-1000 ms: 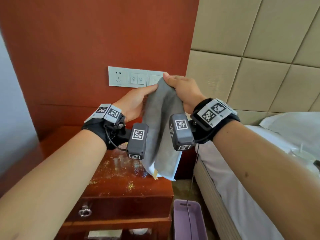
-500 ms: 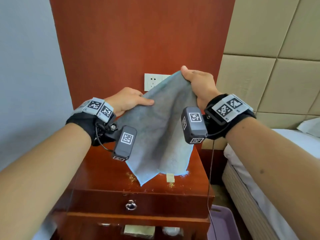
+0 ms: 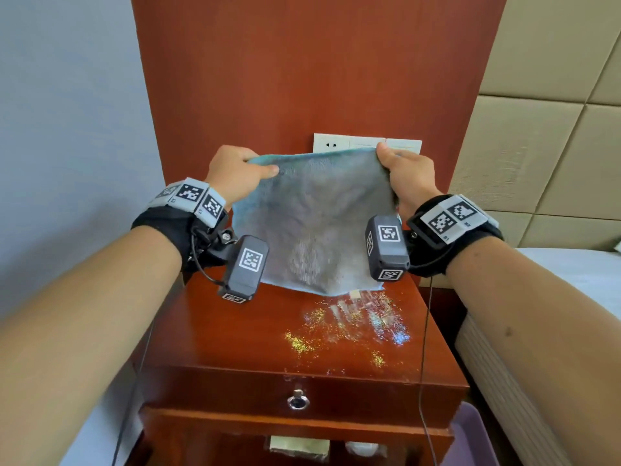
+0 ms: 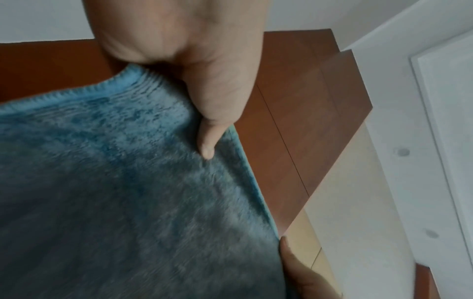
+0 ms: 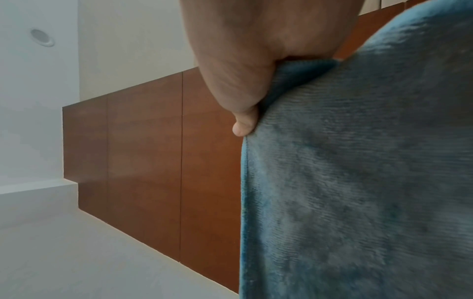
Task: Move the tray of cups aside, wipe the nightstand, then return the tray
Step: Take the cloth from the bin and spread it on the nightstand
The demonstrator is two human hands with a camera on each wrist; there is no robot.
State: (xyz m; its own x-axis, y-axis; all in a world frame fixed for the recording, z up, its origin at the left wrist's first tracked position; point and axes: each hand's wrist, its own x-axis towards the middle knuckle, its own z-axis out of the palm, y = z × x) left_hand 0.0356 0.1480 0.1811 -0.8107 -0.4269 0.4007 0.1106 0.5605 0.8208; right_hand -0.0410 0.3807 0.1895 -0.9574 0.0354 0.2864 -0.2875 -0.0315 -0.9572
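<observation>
A blue-grey cloth (image 3: 316, 220) hangs spread flat in the air above the back of the wooden nightstand (image 3: 235, 334). My left hand (image 3: 235, 173) pinches its top left corner and my right hand (image 3: 403, 173) pinches its top right corner. The left wrist view has the cloth (image 4: 115, 192) under my left thumb (image 4: 207, 141). From the right wrist, the cloth (image 5: 358, 182) runs down from my right thumb (image 5: 243, 123). Glittery specks and a wet smear (image 3: 353, 327) lie on the nightstand's right half. No tray or cups are in view.
A white socket plate (image 3: 331, 143) sits on the red-brown wall panel behind the cloth. A bed (image 3: 571, 280) with a padded headboard stands to the right. A purple bin (image 3: 467, 438) sits on the floor between nightstand and bed. The nightstand has a drawer with a ring pull (image 3: 297, 400).
My hands have pulled apart, stretching the bunched cloth into a flat sheet. The head view has swung left and down, centring the nightstand.
</observation>
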